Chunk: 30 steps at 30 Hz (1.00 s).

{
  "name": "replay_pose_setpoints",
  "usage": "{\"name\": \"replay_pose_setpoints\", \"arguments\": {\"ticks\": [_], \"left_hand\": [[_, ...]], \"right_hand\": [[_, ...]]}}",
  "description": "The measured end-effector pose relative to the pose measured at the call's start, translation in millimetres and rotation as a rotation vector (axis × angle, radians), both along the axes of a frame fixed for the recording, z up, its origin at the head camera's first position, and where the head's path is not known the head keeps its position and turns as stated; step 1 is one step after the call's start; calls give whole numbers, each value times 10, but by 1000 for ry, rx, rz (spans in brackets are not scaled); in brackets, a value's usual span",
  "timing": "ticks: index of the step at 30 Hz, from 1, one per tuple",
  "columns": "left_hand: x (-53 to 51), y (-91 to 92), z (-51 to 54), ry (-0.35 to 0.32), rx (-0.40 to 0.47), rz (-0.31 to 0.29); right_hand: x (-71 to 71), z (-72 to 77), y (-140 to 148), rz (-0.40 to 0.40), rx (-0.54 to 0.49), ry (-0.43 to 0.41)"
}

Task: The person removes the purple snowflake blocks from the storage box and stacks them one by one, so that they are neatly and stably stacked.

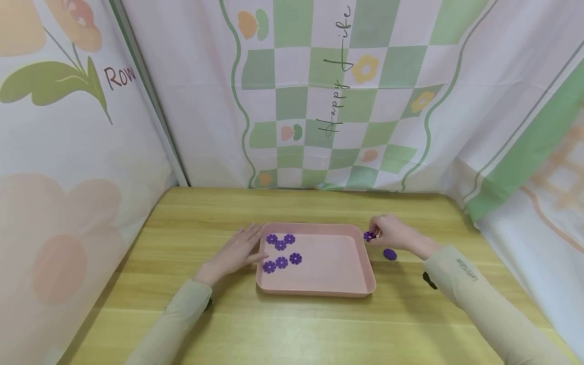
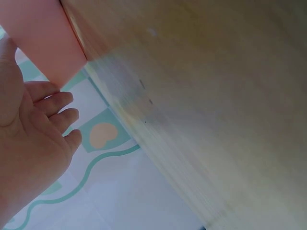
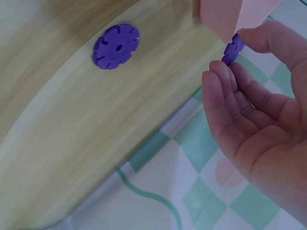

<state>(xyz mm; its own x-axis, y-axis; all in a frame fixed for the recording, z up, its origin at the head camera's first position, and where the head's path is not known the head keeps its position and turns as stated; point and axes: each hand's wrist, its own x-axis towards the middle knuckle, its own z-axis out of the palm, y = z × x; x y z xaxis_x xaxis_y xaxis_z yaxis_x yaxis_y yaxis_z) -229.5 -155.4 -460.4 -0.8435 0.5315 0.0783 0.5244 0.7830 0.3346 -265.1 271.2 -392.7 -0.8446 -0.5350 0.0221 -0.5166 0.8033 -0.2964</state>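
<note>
A shallow pink tray (image 1: 337, 263) sits on the wooden table, with several purple notched plastic discs (image 1: 295, 258) lying in its left part. My left hand (image 1: 234, 252) rests against the tray's left side, its fingers extended near the back corner and the thumb reaching over the rim. Just beyond the right rim, my right hand (image 1: 393, 233) pinches one purple notched disc (image 3: 233, 49) between thumb and fingertips. Another purple disc (image 3: 116, 46) lies flat on the table beneath that hand, right of the tray.
The wooden table (image 1: 315, 329) ends at a hanging cloth with green checks (image 1: 328, 106) behind. A printed white cloth (image 1: 59, 203) stands along the left side, and more cloth (image 1: 538, 213) hangs on the right.
</note>
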Motion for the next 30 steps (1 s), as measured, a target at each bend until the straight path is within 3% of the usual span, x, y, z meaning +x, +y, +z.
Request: {"name": "replay_pose_setpoints", "arguments": {"ticks": [22, 30], "left_hand": [[-7, -10, -32, -2, -9, -3], [-12, -7, -19, -8, 7, -1]], "right_hand": [[83, -163, 319, -79, 16, -88], [91, -263, 409, -90, 31, -82]]}}
